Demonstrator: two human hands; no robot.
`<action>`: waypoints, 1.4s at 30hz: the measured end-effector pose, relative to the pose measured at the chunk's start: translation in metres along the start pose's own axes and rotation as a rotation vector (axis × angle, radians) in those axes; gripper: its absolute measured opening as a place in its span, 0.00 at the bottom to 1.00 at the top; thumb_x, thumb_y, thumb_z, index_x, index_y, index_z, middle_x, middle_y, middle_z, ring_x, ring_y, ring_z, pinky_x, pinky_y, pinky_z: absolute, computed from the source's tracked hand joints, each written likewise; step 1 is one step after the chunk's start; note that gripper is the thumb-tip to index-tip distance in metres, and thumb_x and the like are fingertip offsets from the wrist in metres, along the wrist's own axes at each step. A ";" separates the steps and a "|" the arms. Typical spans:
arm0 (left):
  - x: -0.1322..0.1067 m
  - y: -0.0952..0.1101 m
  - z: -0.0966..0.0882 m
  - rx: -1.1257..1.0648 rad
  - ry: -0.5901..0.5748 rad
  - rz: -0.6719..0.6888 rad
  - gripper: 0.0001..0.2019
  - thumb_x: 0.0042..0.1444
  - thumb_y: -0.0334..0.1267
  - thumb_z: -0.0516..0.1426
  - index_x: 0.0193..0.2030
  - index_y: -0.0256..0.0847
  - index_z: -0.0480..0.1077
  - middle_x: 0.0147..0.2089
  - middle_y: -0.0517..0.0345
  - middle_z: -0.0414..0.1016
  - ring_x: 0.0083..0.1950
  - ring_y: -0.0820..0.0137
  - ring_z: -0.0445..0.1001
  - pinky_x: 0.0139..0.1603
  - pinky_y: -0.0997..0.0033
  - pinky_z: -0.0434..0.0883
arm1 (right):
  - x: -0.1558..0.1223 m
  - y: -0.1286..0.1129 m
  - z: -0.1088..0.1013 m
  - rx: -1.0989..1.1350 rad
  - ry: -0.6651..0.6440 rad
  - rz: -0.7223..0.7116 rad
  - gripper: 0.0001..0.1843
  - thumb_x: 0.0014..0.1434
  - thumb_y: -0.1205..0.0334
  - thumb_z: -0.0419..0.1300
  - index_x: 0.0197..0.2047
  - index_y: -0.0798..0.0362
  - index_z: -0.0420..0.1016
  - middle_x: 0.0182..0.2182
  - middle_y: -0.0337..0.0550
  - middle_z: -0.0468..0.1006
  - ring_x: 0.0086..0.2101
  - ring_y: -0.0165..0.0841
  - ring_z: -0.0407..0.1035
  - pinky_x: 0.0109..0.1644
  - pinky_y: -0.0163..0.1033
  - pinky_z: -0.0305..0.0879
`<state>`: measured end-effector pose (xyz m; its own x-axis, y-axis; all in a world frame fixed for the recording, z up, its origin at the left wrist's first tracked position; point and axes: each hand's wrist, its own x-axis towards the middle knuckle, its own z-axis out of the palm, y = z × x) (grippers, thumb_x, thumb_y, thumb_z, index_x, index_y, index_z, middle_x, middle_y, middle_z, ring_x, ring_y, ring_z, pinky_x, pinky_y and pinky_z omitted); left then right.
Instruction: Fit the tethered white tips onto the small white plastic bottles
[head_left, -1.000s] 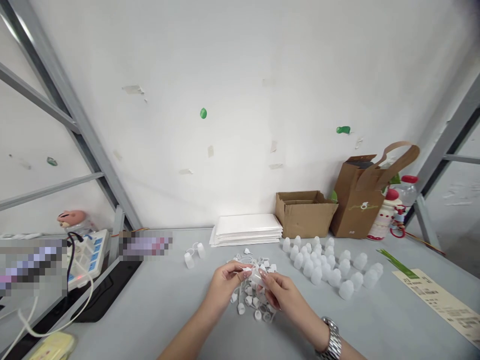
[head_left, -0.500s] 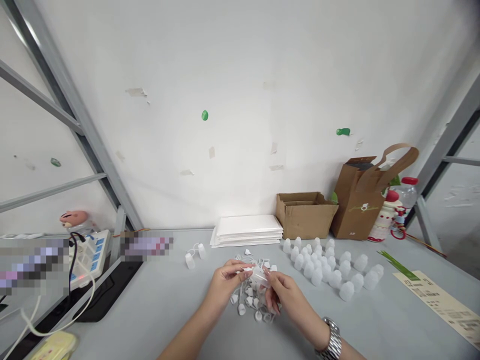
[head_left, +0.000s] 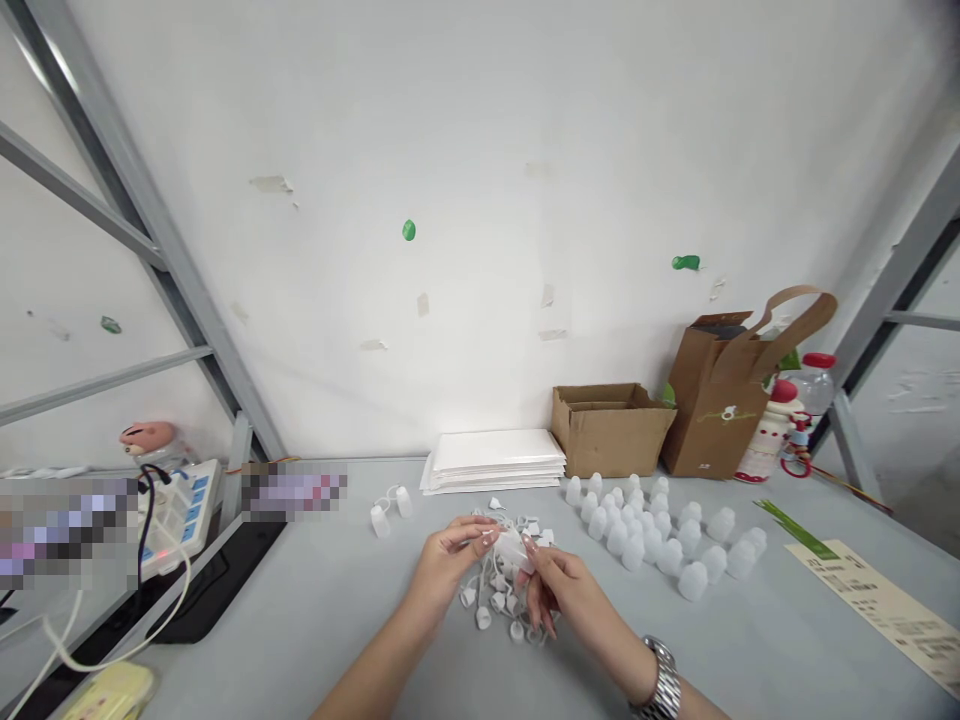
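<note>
Between my two hands is a translucent white plastic cap (head_left: 513, 549), partly covered by fingers. My left hand (head_left: 450, 560) pinches its left side, fingertips and thumb together. My right hand (head_left: 559, 580) grips the right side with thumb and forefinger, its other fingers curled below. Under both hands lies a pile of small white cord pieces with end plugs (head_left: 498, 601). To the right stand several frosted white caps (head_left: 646, 530) in loose rows. Left of the pile, two white caps joined by a cord (head_left: 381, 521) lie apart.
Behind the hands sit a stack of white sheets (head_left: 495, 462), an open cardboard box (head_left: 615, 440) and a brown paper bag (head_left: 712, 420). A printed card (head_left: 877, 605) lies at right. At left are a power strip (head_left: 187, 515), cables and a black pad (head_left: 217, 590).
My fingers have shifted slightly around the cap, which now sits more tilted between them. The right hand's lower fingers show a little more. The surrounding things stay put.
</note>
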<state>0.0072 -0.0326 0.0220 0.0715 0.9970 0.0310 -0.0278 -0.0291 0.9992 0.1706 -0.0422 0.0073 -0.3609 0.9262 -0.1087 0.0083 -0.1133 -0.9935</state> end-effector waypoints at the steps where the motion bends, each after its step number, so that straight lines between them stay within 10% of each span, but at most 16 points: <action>1: 0.000 0.000 0.000 -0.002 -0.002 0.000 0.12 0.42 0.46 0.60 0.30 0.41 0.77 0.42 0.51 0.74 0.49 0.60 0.68 0.51 0.63 0.64 | 0.000 0.000 0.000 0.000 -0.013 0.013 0.29 0.53 0.36 0.44 0.22 0.55 0.64 0.10 0.34 0.66 0.11 0.24 0.55 0.17 0.30 0.51; 8: 0.001 -0.001 0.000 -0.011 0.036 -0.006 0.11 0.41 0.45 0.61 0.29 0.40 0.77 0.41 0.51 0.74 0.48 0.61 0.68 0.51 0.64 0.63 | 0.002 0.003 0.002 0.013 0.100 -0.094 0.23 0.44 0.42 0.60 0.33 0.53 0.64 0.19 0.32 0.69 0.16 0.24 0.60 0.20 0.31 0.57; 14: 0.002 -0.003 0.000 -0.020 0.028 0.030 0.10 0.41 0.45 0.61 0.28 0.41 0.76 0.41 0.53 0.72 0.48 0.62 0.68 0.51 0.64 0.63 | 0.001 0.003 0.001 -0.032 -0.004 -0.038 0.22 0.55 0.41 0.48 0.25 0.53 0.61 0.14 0.33 0.67 0.13 0.24 0.58 0.18 0.30 0.52; 20: 0.002 -0.005 0.002 -0.030 0.042 0.026 0.11 0.40 0.46 0.61 0.26 0.40 0.76 0.39 0.52 0.70 0.47 0.62 0.68 0.50 0.64 0.63 | -0.002 0.001 0.004 -0.071 0.112 -0.108 0.19 0.49 0.46 0.58 0.32 0.54 0.65 0.21 0.34 0.69 0.19 0.25 0.62 0.23 0.31 0.59; 37: -0.002 -0.001 0.000 0.183 -0.112 0.195 0.10 0.44 0.41 0.60 0.35 0.45 0.76 0.47 0.51 0.63 0.54 0.61 0.61 0.56 0.64 0.58 | -0.004 -0.007 0.004 0.419 -0.134 0.093 0.28 0.48 0.36 0.53 0.19 0.55 0.63 0.07 0.29 0.58 0.11 0.20 0.46 0.18 0.31 0.43; 42: -0.003 0.000 0.002 0.275 -0.125 0.170 0.04 0.43 0.38 0.61 0.24 0.42 0.74 0.46 0.52 0.68 0.52 0.61 0.64 0.56 0.64 0.57 | -0.005 -0.011 0.002 0.391 -0.106 0.078 0.26 0.49 0.38 0.54 0.20 0.55 0.64 0.08 0.30 0.59 0.11 0.20 0.47 0.19 0.31 0.44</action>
<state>0.0086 -0.0352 0.0217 0.2110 0.9601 0.1835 0.2183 -0.2293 0.9486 0.1701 -0.0467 0.0185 -0.4672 0.8698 -0.1589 -0.3083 -0.3287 -0.8927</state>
